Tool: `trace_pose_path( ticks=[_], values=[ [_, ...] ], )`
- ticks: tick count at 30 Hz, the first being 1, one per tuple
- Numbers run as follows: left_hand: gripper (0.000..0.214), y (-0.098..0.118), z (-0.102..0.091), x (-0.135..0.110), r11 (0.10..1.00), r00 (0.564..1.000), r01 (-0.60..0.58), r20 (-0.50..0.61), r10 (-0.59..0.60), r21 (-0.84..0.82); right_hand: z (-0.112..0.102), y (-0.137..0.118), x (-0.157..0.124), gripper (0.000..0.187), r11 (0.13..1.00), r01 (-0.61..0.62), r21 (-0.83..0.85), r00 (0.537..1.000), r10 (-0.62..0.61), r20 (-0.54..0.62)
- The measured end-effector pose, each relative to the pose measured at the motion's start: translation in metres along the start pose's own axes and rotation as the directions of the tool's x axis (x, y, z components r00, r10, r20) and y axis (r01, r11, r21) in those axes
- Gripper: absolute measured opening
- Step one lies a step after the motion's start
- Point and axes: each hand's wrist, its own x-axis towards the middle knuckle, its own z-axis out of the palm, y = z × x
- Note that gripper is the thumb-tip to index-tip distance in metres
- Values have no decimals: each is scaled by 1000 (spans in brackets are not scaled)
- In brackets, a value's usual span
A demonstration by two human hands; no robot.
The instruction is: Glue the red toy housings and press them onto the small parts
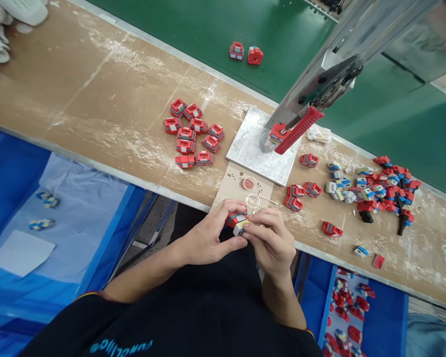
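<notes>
My left hand (204, 238) is closed around a red and grey plastic toy part (230, 219) at the table's front edge. With thumb and fingers pinched, my right hand (275, 240) grips a small grey-and-yellow toy piece (240, 227) against the red part. My fingers hide much of both pieces. Just beyond my hands, a small round dish with red stuff (249, 183) sits on a stained board (229, 186). Beside it are a clear ring (251, 200) and a thin stick (268, 198).
A press with a red handle (301, 129) stands on a metal plate (243, 148), a red part under it. Several red parts (186, 133) lie left; a mixed pile (388, 188) lies right. Blue bins (96, 248) flank me below the table. Two parts rest on the green surface (193, 29).
</notes>
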Motion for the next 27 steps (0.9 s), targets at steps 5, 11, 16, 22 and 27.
trace_pose_path(
  ticks=[5,11,16,22,27],
  values=[
    [53,-8,0,-3,985,985,-172,10,171,19,0,1,-5,22,998,63,-8,996,-64,-58],
    [62,-3,-7,-3,955,950,-297,93,297,-16,6,7,-17,34,996,84,42,988,-77,-136],
    [68,1,-8,-2,925,917,-377,121,380,-51,7,13,-21,47,990,65,128,988,-45,-150],
    [61,4,-6,-1,909,898,-416,149,415,-22,-2,7,-16,56,939,-130,320,991,119,54],
    [55,-3,-1,1,900,897,-434,84,435,-24,1,4,-16,48,927,-142,347,989,123,77]
  ],
)
